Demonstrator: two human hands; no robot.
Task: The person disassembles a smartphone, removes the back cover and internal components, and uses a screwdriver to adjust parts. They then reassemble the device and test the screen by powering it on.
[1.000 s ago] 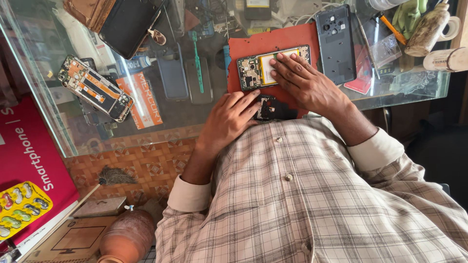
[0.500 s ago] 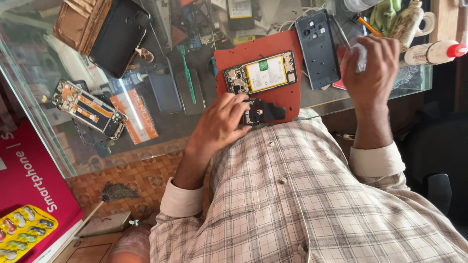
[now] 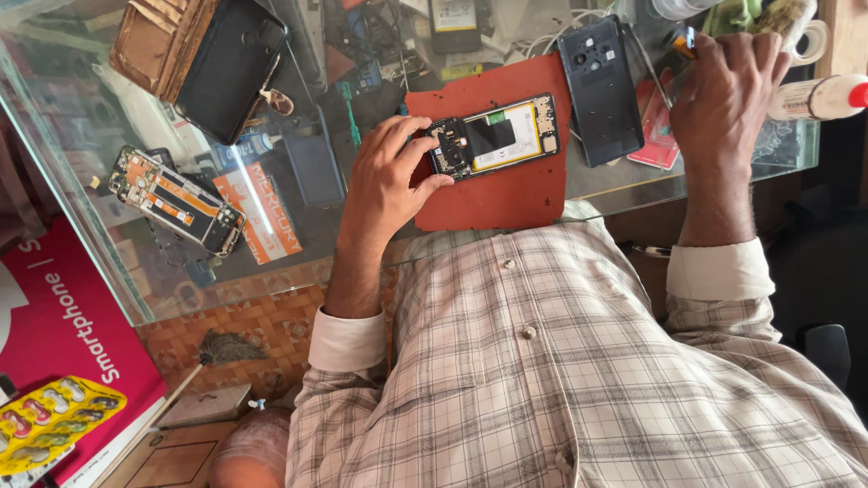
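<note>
An opened phone (image 3: 495,137) with its back off lies on a red mat (image 3: 493,194) on the glass counter. A yellow-edged battery and a black piece show on top of it. My left hand (image 3: 384,181) grips the phone's left end, thumb below and fingers above. My right hand (image 3: 723,95) is far to the right at the counter's back edge. Its fingers are curled over a small tool with an orange and blue tip (image 3: 683,41). The phone's dark back cover (image 3: 599,89) lies between the mat and my right hand.
A second stripped phone (image 3: 176,199) lies at the left under the glass. A black case and a brown wallet (image 3: 194,59) sit at the back left. A white bottle (image 3: 818,98) and tape roll are at the far right. A red box (image 3: 63,334) and yellow pill strip (image 3: 54,420) lie lower left.
My right hand left the phone and moved right to the counter's back edge. My left hand moved up from the mat's lower edge to grip the phone's end.
</note>
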